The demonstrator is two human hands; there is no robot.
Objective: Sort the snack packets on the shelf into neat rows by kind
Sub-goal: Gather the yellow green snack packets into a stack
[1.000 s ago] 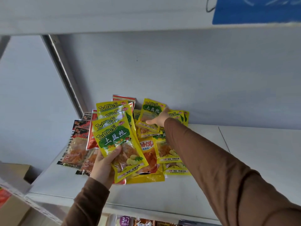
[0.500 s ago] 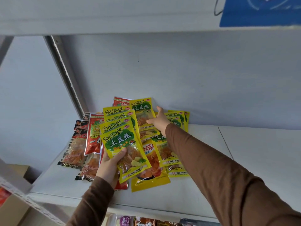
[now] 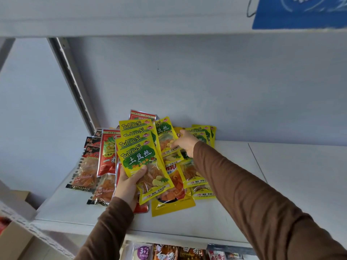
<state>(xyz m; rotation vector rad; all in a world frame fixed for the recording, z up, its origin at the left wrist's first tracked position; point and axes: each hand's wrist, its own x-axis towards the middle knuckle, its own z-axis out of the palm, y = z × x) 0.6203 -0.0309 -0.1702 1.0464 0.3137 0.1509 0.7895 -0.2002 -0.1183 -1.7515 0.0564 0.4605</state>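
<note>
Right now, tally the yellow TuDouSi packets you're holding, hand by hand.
Left hand, fanned TuDouSi packets: 4
Right hand, single TuDouSi packet: 1
Total: 5 showing; anything hidden behind the fan cannot be told.

My left grip covers lower left of fanned yellow packets; rear ones show top strips only. Red packet at 12 o'clock mostly buried. My right grip: fingertips hidden by packet. Lower-shelf packets at 6 o'clock cut by edge. Blue sign at 1 o'clock cropped.
</note>
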